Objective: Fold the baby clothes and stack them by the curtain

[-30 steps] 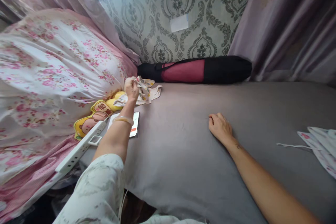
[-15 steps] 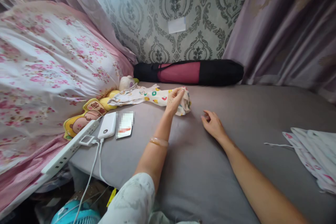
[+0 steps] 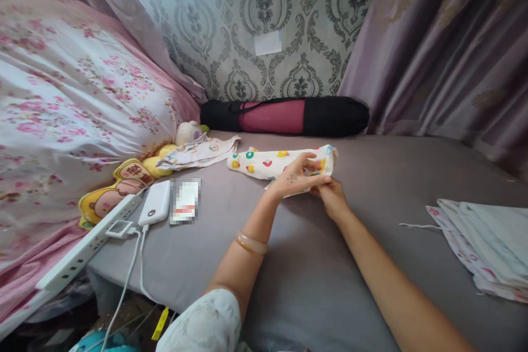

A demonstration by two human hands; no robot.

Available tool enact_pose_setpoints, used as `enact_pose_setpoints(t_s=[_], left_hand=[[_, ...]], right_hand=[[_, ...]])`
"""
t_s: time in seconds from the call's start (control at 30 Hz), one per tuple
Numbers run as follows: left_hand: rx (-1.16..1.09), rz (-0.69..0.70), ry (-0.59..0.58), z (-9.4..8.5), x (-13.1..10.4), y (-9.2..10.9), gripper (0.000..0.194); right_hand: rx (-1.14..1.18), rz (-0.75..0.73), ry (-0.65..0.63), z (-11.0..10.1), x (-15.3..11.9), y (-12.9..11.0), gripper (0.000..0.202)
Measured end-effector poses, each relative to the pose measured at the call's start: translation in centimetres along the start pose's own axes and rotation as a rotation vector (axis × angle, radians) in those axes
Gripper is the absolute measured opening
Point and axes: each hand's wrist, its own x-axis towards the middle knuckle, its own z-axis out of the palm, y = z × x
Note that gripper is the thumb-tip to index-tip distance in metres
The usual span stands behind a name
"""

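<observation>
A white children's garment (image 3: 264, 164) with red, yellow and green prints lies across the grey sheet, its exact kind unclear. My left hand (image 3: 291, 177) is at its right end, fingers curled over the cloth and thumb stretched along the near edge. Right beside that thumb, my right hand (image 3: 332, 198) is closed on the garment's near right corner; its fingertips are partly hidden. Another pale printed cloth (image 3: 202, 152) lies apart, to the left of the garment.
A black and dark red long bag (image 3: 272, 117) lies along the wall. To the left are a white power bank (image 3: 154, 202), a blurred-out phone (image 3: 185, 202), a power strip (image 3: 91, 242) and plush toys (image 3: 109, 203). Folded clothes (image 3: 482, 247) are stacked at the right.
My right hand has moved from the bare sheet to the garment's corner. The garment has shifted right with my left hand, away from the pale cloth, and lies flatter.
</observation>
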Motion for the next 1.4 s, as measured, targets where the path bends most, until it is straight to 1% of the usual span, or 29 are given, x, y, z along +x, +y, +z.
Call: enact_pose_setpoints(t_s=[0.07, 0.1, 0.13, 0.17, 0.2, 0.27, 0.3, 0.37, 0.43, 0.47, 0.53, 0.57, 0.63, 0.7, 0.73, 0.77, 0.8, 0.83, 0.9, 0.97, 1.03, 1.1, 1.17, 1.2, 1.23, 1.33, 1.37, 1.4], left_hand=[[0.282, 0.070, 0.039, 0.3, 0.0, 0.2, 0.067], [0.402, 0.100, 0.064, 0.4, 0.0, 0.2, 0.066], [0.480, 0.121, 0.074, 0.6, 0.1, 0.1, 0.063], [0.513, 0.131, 0.066, 0.7, 0.1, 0.1, 0.058], [0.501, 0.129, 0.048, 0.8, 0.2, 0.0, 0.050], [0.381, 0.099, 0.015, 0.8, 0.3, -0.2, 0.033], [0.289, 0.079, 0.006, 0.7, 0.4, -0.4, 0.028], [0.083, 0.047, 0.009, 0.3, 0.5, -0.6, 0.027], [-0.100, 0.027, 0.081, -0.4, 0.6, -0.7, 0.026], [-0.170, 0.020, 0.151, -0.9, 0.6, -0.6, 0.024], [-0.258, 0.017, 0.307, -2.1, 0.4, 0.2, 0.022], [-0.277, 0.031, 0.364, -2.8, 0.2, 0.9, 0.022], [-0.275, 0.098, 0.405, -3.9, -0.3, 2.7, 0.024], [-0.217, 0.169, 0.407, -4.9, -0.9, 4.4, 0.028], [-0.180, 0.176, 0.429, -5.3, -1.3, 5.0, 0.029], [-0.147, 0.163, 0.450, -5.7, -1.5, 5.3, 0.030], [-0.123, 0.135, 0.463, -6.1, -1.8, 5.3, 0.031], [-0.109, 0.095, 0.459, -6.5, -2.0, 5.0, 0.032], [-0.098, -0.015, 0.421, -7.2, -2.2, 3.7, 0.036], [-0.077, -0.138, 0.373, -7.8, -2.4, 2.1, 0.037], [-0.051, -0.247, 0.308, -8.3, -2.6, 1.0, 0.036], [-0.027, -0.331, 0.217, -8.7, -2.9, 0.6, 0.037], [0.001, -0.384, 0.129, -9.0, -3.2, 0.7, 0.039], [0.017, -0.395, 0.108, -9.1, -3.3, 0.8, 0.040], [0.030, -0.396, 0.112, -9.2, -3.4, 0.8, 0.040], [0.062, -0.348, 0.220, -9.7, -3.5, 0.6, 0.040], [0.081, -0.332, 0.237, -9.8, -3.5, 0.2, 0.040], [0.110, -0.326, 0.218, -10.0, -3.5, -0.2, 0.039]], right_hand=[[0.203, 0.080, 0.076, -0.1, 0.1, -1.1, 0.035], [0.287, 0.094, 0.104, -0.2, 0.2, -1.8, 0.036], [0.344, 0.097, 0.118, -0.4, 0.3, -2.4, 0.038], [0.380, 0.093, 0.127, -0.6, 0.4, -2.9, 0.039], [0.400, 0.088, 0.134, -0.8, 0.4, -3.5, 0.040], [0.399, 0.072, 0.131, -1.1, 0.4, -4.3, 0.041], [0.384, 0.059, 0.119, -1.3, 0.3, -4.7, 0.041], [0.333, 0.020, 0.077, -1.7, 0.2, -5.3, 0.040], [0.268, -0.020, 0.045, -2.2, 0.2, -6.1, 0.039], [0.236, -0.043, 0.054, -2.5, 0.3, -6.6, 0.039], [0.163, -0.107, 0.111, -3.3, 0.1, -7.9, 0.037], [0.117, -0.155, 0.146, -3.7, -0.1, -8.7, 0.036], [-0.021, -0.283, 0.190, -4.6, -0.9, -10.5, 0.031], [-0.221, -0.452, 0.191, -5.5, -2.2, -12.4, 0.026], [-0.331, -0.514, 0.186, -5.9, -2.9, -13.3, 0.025], [-0.418, -0.526, 0.149, -6.4, -3.5, -14.0, 0.025], [-0.490, -0.496, 0.085, -6.9, -4.0, -14.6, 0.027], [-0.545, -0.421, -0.009, -7.4, -4.3, -15.0, 0.030], [-0.630, -0.215, -0.238, -8.5, -4.5, -15.3, 0.037], [-0.716, -0.048, -0.430, -9.6, -4.1, -14.9, 0.042], [-0.788, 0.043, -0.537, -10.7, -3.4, -14.2, 0.042], [-0.830, 0.095, -0.575, -11.6, -2.9, -13.7, 0.042], [-0.843, 0.121, -0.567, -12.5, -2.8, -13.5, 0.041], [-0.836, 0.126, -0.553, -12.9, -2.8, -13.6, 0.041], [-0.822, 0.126, -0.535, -13.2, -2.9, -13.7, 0.041], [-0.750, 0.110, -0.452, -14.1, -3.1, -13.8, 0.040], [-0.731, 0.110, -0.429, -14.3, -3.0, -13.5, 0.039], [-0.721, 0.123, -0.418, -14.4, -2.8, -13.1, 0.036]])
